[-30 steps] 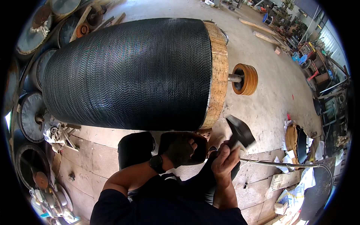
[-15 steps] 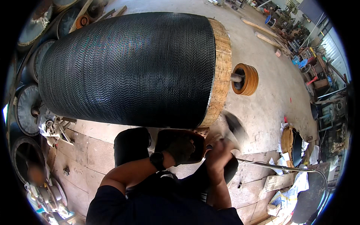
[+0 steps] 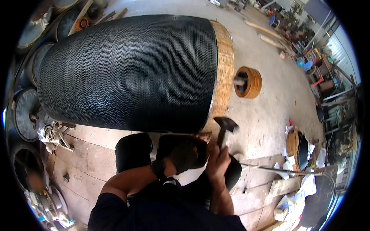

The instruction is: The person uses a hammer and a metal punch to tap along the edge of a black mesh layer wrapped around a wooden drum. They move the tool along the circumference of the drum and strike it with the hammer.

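My right hand [image 3: 217, 166] is wrapped round the wooden handle of a hammer [image 3: 227, 124], its dark head raised just past the wooden end of a large drum. Bent across in front of me, my left hand [image 3: 185, 157] wears a dark glove and has its fingers curled over a dark open container [image 3: 165, 139] between my knees. Whatever those fingers pinch is lost in shadow. Beyond my knees lies the big drum [image 3: 135, 73], covered in finely ridged black material, with a wooden band [image 3: 224, 65] at its right end.
An orange grooved pulley [image 3: 252, 82] sits on the drum's shaft at the right. Large round drums [image 3: 27, 114] line the left side. A hose [image 3: 285, 171], a board [image 3: 286, 186] and plastic sheets [image 3: 304, 190] lie at lower right. Tools and clutter fill the far right.
The hammer, blurred by motion before, now shows more clearly, its head slightly lower and to the left. My left hand stays at the container. The whole view has shifted a little.
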Demonstrator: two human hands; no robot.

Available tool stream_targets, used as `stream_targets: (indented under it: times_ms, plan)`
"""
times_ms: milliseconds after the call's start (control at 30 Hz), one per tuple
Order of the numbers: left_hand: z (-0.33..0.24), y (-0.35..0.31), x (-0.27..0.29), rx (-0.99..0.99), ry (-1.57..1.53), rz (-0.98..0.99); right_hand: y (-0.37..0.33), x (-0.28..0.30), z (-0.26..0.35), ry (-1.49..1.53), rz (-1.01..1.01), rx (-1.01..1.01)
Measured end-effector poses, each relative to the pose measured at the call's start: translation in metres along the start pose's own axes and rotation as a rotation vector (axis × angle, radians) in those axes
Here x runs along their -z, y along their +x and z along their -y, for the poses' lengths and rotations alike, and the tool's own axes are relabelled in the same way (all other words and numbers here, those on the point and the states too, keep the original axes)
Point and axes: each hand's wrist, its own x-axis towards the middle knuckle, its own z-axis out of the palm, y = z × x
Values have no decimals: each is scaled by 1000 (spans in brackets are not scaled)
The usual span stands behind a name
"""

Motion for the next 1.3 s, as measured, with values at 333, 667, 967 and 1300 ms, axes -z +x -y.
stream_targets:
  times_ms: [333, 667, 967, 1300]
  plan:
    - [-7, 1, 34, 79, -313, -346, 10, -10, -14, -143, -2, 76]
    - [89, 55, 131, -112, 201, -1090, 16, -12, -9, -166, -33, 157]
    - [110, 83, 154, -43, 386, -1073, 8, 7, -9, 81, -102, 244]
    - [114, 83, 159, -2, 363, -1049, 18, 4, 20, 392, -278, 439]
